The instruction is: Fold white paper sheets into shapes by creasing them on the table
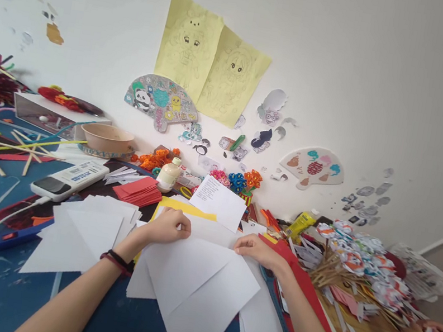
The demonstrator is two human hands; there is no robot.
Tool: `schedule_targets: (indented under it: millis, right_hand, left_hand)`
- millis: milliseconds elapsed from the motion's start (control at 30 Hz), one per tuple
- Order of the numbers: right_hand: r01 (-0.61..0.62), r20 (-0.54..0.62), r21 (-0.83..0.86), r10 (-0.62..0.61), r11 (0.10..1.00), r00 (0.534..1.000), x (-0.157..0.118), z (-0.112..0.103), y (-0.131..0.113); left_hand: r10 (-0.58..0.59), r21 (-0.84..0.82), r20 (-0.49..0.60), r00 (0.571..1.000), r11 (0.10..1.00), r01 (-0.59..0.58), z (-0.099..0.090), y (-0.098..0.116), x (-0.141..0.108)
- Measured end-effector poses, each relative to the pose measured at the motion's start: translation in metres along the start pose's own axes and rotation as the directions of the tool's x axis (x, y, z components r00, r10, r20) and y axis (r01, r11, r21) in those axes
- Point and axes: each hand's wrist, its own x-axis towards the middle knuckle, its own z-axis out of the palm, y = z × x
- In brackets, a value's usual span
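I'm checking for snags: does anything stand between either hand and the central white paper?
Nothing visible does: the left hand and right hand are both at the white paper, and the written sheet lies beyond them.

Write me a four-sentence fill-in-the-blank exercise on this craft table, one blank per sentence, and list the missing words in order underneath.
1. The bare left hand and bare right hand are at loose, flat white sheets of ____.
2. A thin black band circles the camera wearer's ____ wrist.
3. Rectangular yellow paper bearing two drawn figures hangs on the white ____.
4. The larger patterned fan-shaped cutout shows a black-and-white ____.

Missing words: paper; left; wall; panda.
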Motion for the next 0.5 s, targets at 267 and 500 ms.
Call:
schedule_targets:
  millis: [267,500]
  right_hand:
    - [-0.017,-0.147,0.021,0.020,1.000,0.989,-0.026,-0.026,0.009]
    - [0.057,-0.231,-0.263,-0.121,0.963,0.965,0.001,0.018,-0.022]
  left_hand:
    - [-0.044,-0.017,-0.024,0.999,0.999,0.043,-0.001,-0.010,0.003]
    - [-0.096,-0.007,-0.108,0.990,0.995,0.096,0.010,0.002,0.005]
